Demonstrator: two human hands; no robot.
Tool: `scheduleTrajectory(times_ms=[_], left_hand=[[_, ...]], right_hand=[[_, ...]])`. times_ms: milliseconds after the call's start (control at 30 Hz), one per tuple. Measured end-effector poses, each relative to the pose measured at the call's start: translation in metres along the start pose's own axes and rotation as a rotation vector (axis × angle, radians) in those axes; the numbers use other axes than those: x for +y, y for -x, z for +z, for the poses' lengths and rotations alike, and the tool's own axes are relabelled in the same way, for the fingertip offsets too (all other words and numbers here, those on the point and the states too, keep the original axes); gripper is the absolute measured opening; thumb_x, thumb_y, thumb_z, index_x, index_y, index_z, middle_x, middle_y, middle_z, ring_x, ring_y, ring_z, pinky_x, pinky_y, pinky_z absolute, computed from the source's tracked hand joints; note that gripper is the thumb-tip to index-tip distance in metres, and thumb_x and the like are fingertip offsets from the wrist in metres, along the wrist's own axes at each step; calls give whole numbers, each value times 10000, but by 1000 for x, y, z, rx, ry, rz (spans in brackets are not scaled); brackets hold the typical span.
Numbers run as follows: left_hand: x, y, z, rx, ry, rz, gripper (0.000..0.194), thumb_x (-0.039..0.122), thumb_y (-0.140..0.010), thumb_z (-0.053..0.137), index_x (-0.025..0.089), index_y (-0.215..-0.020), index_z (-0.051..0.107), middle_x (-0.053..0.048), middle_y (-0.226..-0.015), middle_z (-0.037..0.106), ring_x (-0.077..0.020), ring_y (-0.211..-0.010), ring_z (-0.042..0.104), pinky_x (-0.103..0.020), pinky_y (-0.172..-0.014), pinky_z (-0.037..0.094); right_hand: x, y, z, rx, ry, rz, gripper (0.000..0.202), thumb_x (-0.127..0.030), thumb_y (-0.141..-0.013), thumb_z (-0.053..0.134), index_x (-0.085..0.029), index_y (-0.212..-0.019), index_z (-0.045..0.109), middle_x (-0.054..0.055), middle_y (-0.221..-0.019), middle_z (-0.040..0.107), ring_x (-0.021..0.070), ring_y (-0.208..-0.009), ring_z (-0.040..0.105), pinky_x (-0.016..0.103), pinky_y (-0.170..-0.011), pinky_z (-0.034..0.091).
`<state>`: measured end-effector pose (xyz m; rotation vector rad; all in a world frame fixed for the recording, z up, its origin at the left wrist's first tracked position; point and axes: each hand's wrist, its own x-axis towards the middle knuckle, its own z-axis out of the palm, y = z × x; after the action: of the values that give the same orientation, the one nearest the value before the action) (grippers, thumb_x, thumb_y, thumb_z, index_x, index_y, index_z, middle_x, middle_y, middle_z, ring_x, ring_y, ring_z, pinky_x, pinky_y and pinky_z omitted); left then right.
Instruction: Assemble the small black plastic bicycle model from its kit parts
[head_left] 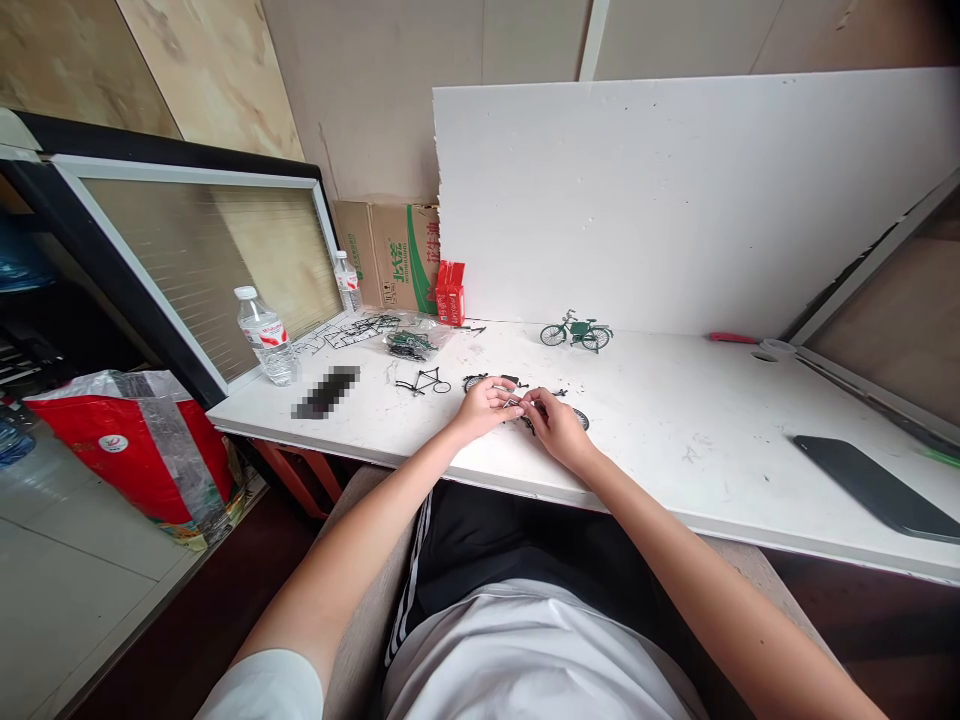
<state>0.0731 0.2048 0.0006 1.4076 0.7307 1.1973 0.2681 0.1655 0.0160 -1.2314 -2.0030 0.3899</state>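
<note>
Head view: a dark model part (528,423) is gripped between the fingertips of the left hand (487,408) and the right hand (556,425), near the front edge of the desk (660,440); most of it is covered by the fingers. One spoked wheel (582,420) is seen just beyond the right hand; whether it is joined cannot be told. Counted: one green model bicycle (577,332) near the back edge, one black frame (427,381), two bottles (267,338) toward the left edge. The part's direction and long axis are hidden.
</note>
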Motion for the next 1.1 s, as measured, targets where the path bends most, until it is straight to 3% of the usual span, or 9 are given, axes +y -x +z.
scheduleTrajectory(times_ms=[433,633,867,1100], left_hand=[[0,1,2,56,-36,25,576,197,-643,988,142,-1087,626,-94,-1049,693,-196,-965,717,-393,-915,598],[3,2,2,25,-29,14,591,228,-678,977,130,-1157,643,-114,-1012,736,-205,-948,733,-386,-906,599],[5,4,4,36,-114,62,589,319,-722,968,152,-1185,644,-94,-967,756,-181,-853,734,-342,-845,588],[4,6,6,37,-86,72,588,326,-765,943,159,-1213,601,-103,-1024,742,-188,-859,755,-319,-794,593]], right_hand=[[3,-1,1,-6,-28,-9,281,-490,-1070,440,-248,-1091,581,24,-780,689,214,-639,615,305,-631,428],[2,-1,0,-5,-60,-8,303,-516,-1073,434,-247,-1086,575,16,-753,655,207,-616,575,307,-630,427],[2,-1,0,0,-116,-26,279,-481,-1092,411,-248,-1070,564,33,-856,680,208,-691,597,314,-676,446],[2,-1,1,21,-153,3,311,-515,-1079,448,-236,-1057,583,47,-883,694,201,-692,594,316,-671,444]])
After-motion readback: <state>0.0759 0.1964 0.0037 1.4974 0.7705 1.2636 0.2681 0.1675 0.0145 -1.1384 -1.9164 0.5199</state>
